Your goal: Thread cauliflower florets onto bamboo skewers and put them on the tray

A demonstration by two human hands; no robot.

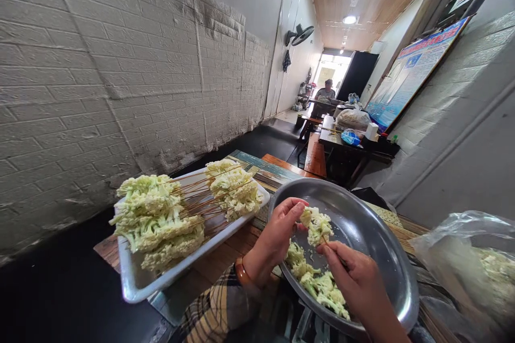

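Note:
Over a wide metal basin (382, 236), my left hand (279, 233) pinches a pale cauliflower floret (317, 225) between thumb and fingers. Just below it, my right hand (356, 273) is closed on a thin wooden skewer (324, 240), mostly hidden by the fingers, whose end meets the cauliflower. Loose cauliflower pieces (322, 286) lie in the near left part of the basin. To the left, a white tray (161, 284) bears piles of skewered cauliflower (156, 214), with the bare sticks crossing its middle.
A clear plastic bag (454, 257) of cauliflower stands at the right edge. A patterned wooden table (257, 158) carries tray and basin. Beyond are a bench (315, 155), a dark table (338, 142) with bags, and a seated person (325, 90). A brick-patterned wall (161, 80) runs along the left.

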